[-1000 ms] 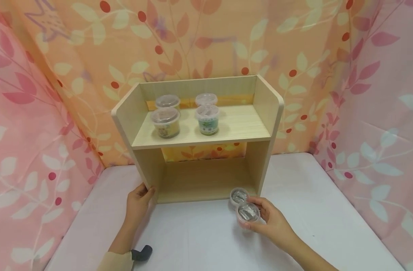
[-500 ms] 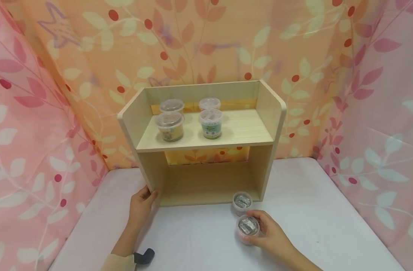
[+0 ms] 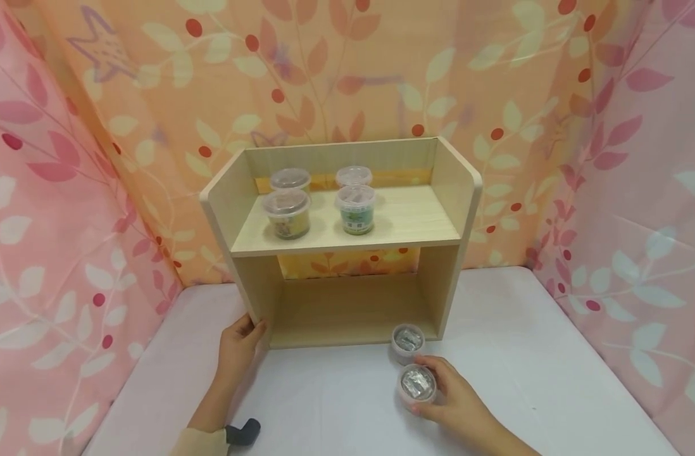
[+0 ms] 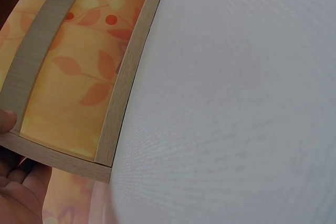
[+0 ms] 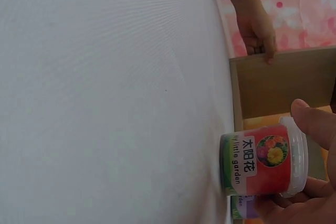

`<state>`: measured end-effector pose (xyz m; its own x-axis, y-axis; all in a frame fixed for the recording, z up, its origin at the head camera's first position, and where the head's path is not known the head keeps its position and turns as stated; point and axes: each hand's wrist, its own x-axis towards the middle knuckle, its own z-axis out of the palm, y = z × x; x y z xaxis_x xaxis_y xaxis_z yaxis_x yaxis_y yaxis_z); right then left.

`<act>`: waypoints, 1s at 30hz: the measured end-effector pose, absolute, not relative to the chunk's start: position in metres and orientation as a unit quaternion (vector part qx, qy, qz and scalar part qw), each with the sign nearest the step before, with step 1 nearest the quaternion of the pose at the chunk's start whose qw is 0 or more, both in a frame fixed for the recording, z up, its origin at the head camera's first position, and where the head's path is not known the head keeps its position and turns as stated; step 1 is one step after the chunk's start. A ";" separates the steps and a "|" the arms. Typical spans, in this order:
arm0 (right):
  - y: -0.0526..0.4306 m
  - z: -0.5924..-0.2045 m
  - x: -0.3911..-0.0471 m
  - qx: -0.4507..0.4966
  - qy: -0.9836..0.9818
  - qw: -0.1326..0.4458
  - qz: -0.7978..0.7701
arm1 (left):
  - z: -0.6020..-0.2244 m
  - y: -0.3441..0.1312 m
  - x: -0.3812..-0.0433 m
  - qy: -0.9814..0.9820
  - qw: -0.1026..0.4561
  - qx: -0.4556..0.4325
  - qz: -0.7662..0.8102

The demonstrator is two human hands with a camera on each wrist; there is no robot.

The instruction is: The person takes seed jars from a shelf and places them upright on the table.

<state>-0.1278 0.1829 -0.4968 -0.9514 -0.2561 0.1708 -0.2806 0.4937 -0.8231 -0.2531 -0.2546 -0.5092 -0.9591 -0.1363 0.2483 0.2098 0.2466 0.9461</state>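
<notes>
My left hand [image 3: 237,347] grips the lower left side panel of a pale wooden shelf [image 3: 347,246], thumb on the inner face and fingers outside. My right hand [image 3: 458,402] holds a small lidded plastic tub [image 3: 418,385] by its rim, thumb and fingers on opposite sides. In the right wrist view this plant-kit tub [image 5: 262,161] has a red and green label with flowers and "My little garden"; its base is right at the white tabletop. A second tub [image 3: 407,342] stands just behind it, by the shelf's front right corner, mostly hidden in the right wrist view.
The shelf's upper board carries two yellow-labelled tubs [image 3: 288,218] at left and two others, the front one a green-labelled tub [image 3: 356,212], nearer the middle. A white-covered table [image 3: 325,405] lies beneath. Patterned curtains [image 3: 347,76] enclose the back and sides.
My right hand has brought its tub toward me, away from the second tub, opening a small gap between them. The view has shifted slightly; my left hand stays on the shelf.
</notes>
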 end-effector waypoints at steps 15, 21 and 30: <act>0.187 -0.419 -0.142 0.215 -0.865 0.083 0.447 | -0.492 -0.250 -0.246 -0.786 0.114 -0.006 -0.607; 0.186 -0.366 -0.155 0.242 -0.834 0.085 0.488 | -0.502 -0.254 -0.250 -0.781 0.125 -0.007 -0.611; 0.173 -0.297 -0.174 0.254 -0.808 0.097 0.522 | -0.505 -0.254 -0.253 -0.782 0.117 0.001 -0.612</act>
<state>-0.1739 0.1727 -0.2969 -0.8521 -0.3094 0.4221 -0.5119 0.3253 -0.7951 -0.2527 -0.2537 -0.5046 -0.9725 -0.1460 0.1815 0.1413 0.2497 0.9579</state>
